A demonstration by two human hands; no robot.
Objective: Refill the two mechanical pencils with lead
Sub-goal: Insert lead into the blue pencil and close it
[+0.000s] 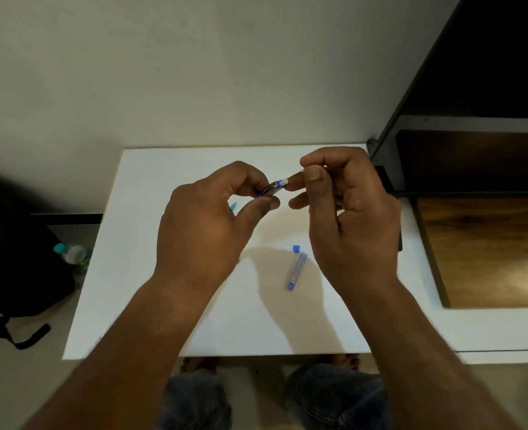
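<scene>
My left hand (207, 221) holds a blue mechanical pencil (274, 187) above the white table (151, 274), its white eraser end pointing right. My right hand (343, 209) is pinched just right of that end, thumb against forefinger; a thin dark piece shows at the fingertips, too small to name. A blue lead case (297, 270) lies on the table below the hands, with its small blue cap (296, 248) beside its top end. A teal pencil tip (233, 207) pokes out behind my left hand; the rest is hidden.
A dark shelf unit (473, 150) with a wooden surface stands to the right of the table. A black backpack (17, 259) and a plastic bottle (73, 252) sit on the floor at left. My knees show under the table's front edge.
</scene>
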